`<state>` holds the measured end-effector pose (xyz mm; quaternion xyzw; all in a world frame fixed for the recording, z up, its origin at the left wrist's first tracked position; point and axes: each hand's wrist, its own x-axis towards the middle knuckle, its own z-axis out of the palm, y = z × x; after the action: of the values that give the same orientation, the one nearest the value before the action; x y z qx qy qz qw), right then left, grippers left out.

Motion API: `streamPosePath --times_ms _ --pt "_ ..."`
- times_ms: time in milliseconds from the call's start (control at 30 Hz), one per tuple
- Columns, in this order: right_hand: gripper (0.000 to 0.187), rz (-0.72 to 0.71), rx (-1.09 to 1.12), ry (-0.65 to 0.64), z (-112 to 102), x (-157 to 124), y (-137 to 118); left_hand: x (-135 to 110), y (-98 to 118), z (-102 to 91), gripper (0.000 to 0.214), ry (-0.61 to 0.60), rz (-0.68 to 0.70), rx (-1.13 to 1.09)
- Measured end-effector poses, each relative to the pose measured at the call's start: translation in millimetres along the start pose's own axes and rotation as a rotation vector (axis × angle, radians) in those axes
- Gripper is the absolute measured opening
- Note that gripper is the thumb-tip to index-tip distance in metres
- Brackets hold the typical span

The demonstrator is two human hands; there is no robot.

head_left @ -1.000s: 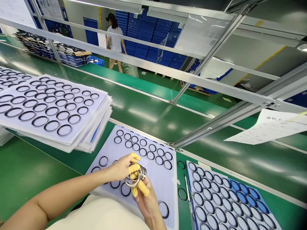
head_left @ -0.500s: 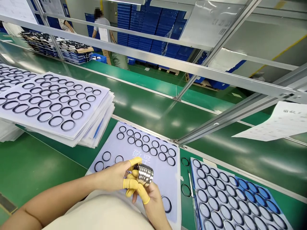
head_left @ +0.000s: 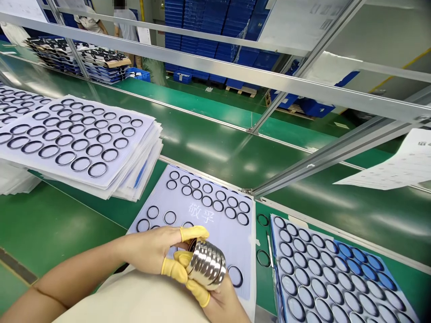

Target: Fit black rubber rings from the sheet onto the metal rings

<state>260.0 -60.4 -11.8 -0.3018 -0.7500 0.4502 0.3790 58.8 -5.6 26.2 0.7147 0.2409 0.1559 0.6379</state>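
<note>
Here's the head view: the left hand (head_left: 151, 249) comes in from the lower left, wrist turned, its yellow-cotted fingers (head_left: 193, 232) curled and gripping a stack of shiny metal rings (head_left: 206, 263). The right hand (head_left: 224, 305) cups that stack from below, closed on it too, held just above a printed sheet (head_left: 222, 226) of black rings (head_left: 170, 217) on the green counter (head_left: 50, 224).

co-worker (head_left: 124, 20) cut off, hanging paper (head_left: 397, 163) unreadable

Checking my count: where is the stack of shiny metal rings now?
In the head view, the stack of shiny metal rings sits low and central, held between the left hand and the right hand, over a pale sheet of black rings.
</note>
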Motion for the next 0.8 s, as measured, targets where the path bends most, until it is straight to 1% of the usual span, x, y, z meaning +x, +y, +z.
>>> streamPosePath --times_ms 100,200,367,500,567,667,733,800 --pt "0.044 -0.055 -0.123 0.0 -0.4 -5.8 -0.9 -1.9 1.2 -0.9 0.076 -0.025 0.019 0.073" --pt "0.047 -0.086 -0.185 0.012 -0.2 -10.6 -2.5 -4.2 -0.8 0.2 0.076 -0.03 0.041 0.103" --pt "0.043 -0.065 -0.214 0.023 2.3 -14.9 -4.2 -4.5 -1.7 3.4 0.074 -0.048 0.038 0.013" --pt "0.034 -0.021 -0.159 -0.01 2.8 -10.4 -9.9 -1.7 1.1 6.7 0.069 -0.067 0.03 -0.12" --pt "0.03 0.008 -0.126 -0.026 2.7 -7.6 -13.0 -1.1 1.7 8.2 0.068 -0.068 0.021 -0.133" --pt "0.035 0.011 -0.117 -0.018 3.3 -8.4 -12.2 -3.6 -0.2 8.7 0.07 0.002 -0.003 -0.013" --pt "0.043 -0.027 -0.173 0.011 3.9 -13.6 -6.6 -7.3 -3.2 7.3 0.071 0.111 -0.004 0.09" --pt "0.052 -0.091 -0.302 0.037 3.5 -20.5 0.9 -11.1 -6.2 4.4 0.062 0.245 -0.024 0.104"
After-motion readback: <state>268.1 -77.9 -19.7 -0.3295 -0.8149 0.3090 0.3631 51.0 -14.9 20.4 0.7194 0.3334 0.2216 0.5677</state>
